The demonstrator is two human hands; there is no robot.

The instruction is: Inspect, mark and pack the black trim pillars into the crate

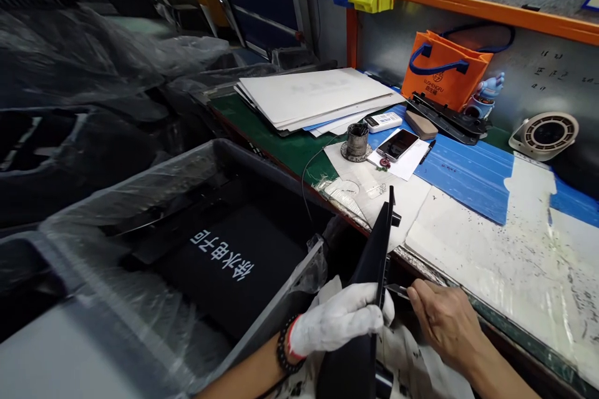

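My left hand (pixel 337 319), in a white glove, grips a long black plastic part (pixel 372 254) by its edge, with the thumb on the near face. The part stands nearly upright on its side above my lap, at the front edge of the workbench. In my bare right hand (pixel 447 319) is a small knife with a thin metal blade (pixel 397 290); its handle is hidden in the closed fingers. The blade tip reaches the part's right edge, close to the gloved fingers. Whether it touches cannot be made out.
Left of me stands a grey bin (pixel 126 182) lined with clear plastic, holding a black sheet (pixel 276 224) with white characters. On the workbench (pixel 285 148) lie white boards (pixel 318 95), a phone (pixel 399 144), a metal cup (pixel 358 140), an orange bag (pixel 442 72) and a small fan (pixel 545 135).
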